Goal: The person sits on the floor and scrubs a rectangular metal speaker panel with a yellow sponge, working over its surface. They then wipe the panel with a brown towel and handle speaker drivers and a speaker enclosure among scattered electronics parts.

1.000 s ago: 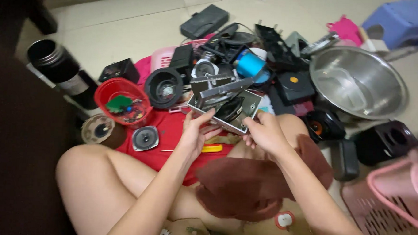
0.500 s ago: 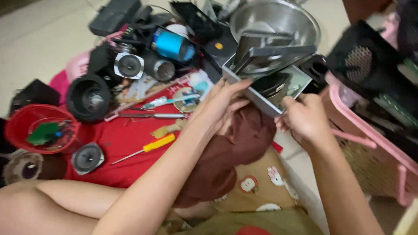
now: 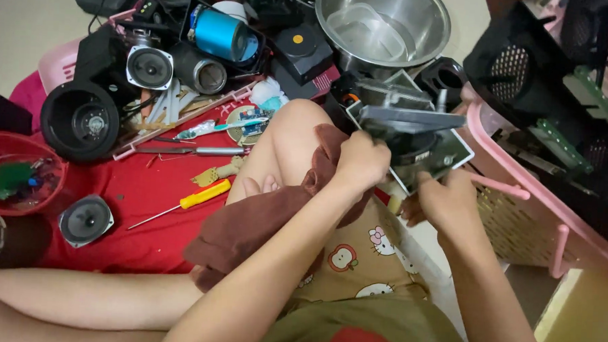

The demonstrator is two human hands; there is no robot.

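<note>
I see the left hand (image 3: 361,163) closed in a fist on the near edge of the grey metal speaker assembly (image 3: 407,131), held above the raised knee (image 3: 292,133). The right hand (image 3: 443,201) is curled shut around a small yellow-handled tool (image 3: 393,204) just below the assembly. A yellow screwdriver (image 3: 179,204) lies on the red cloth (image 3: 146,191), well apart.

Pale beige tiled floor (image 3: 24,15) all round, lit soft and even. A red cloth (image 3: 145,205) is spread over it, cluttered with speaker parts. A pink plastic basket (image 3: 521,201) sits on the right, a steel bowl (image 3: 382,20) up top.
</note>
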